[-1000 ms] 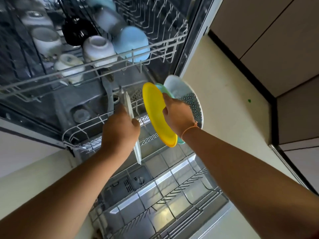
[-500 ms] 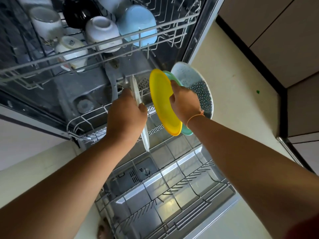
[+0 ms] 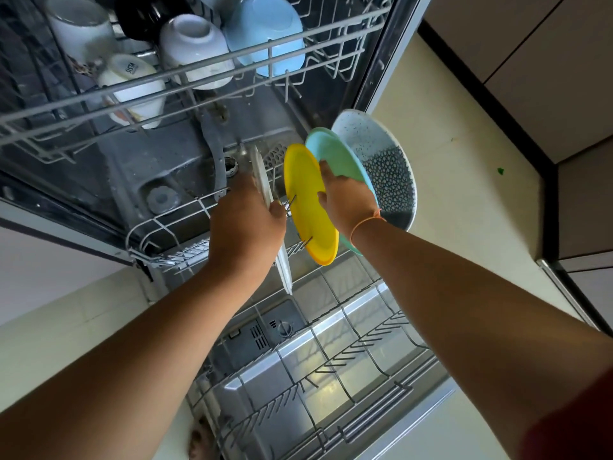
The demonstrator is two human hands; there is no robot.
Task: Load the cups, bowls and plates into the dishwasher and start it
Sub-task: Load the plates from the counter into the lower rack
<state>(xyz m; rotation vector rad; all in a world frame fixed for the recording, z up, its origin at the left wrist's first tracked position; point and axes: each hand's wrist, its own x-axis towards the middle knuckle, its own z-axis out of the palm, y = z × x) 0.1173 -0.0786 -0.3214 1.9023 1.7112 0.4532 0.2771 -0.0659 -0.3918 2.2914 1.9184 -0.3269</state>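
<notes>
My left hand [image 3: 247,227] grips a thin white plate [image 3: 263,184] edge-on, held upright over the tines of the pulled-out lower rack [image 3: 348,370]. My right hand [image 3: 348,200] holds a fanned stack of three plates: a yellow plate [image 3: 306,194] in front, a mint green plate [image 3: 335,154] behind it, and a speckled white and dark plate [image 3: 384,167] at the back. The yellow plate's lower edge sits near the rack tines. The upper rack [image 3: 199,68] carries white cups [image 3: 195,44], a light blue bowl [image 3: 265,31] and a black cup.
The open dishwasher door [image 3: 331,386] lies below the lower rack with its detergent compartment [image 3: 262,333] showing. Beige floor [image 3: 457,121] runs to the right, bounded by cabinet fronts [image 3: 547,61]. A bare foot [image 3: 199,441] shows at the bottom edge.
Both hands stay close together above the lower rack. The green plate now fans out further behind the yellow one. The view has shifted slightly toward the dishwasher.
</notes>
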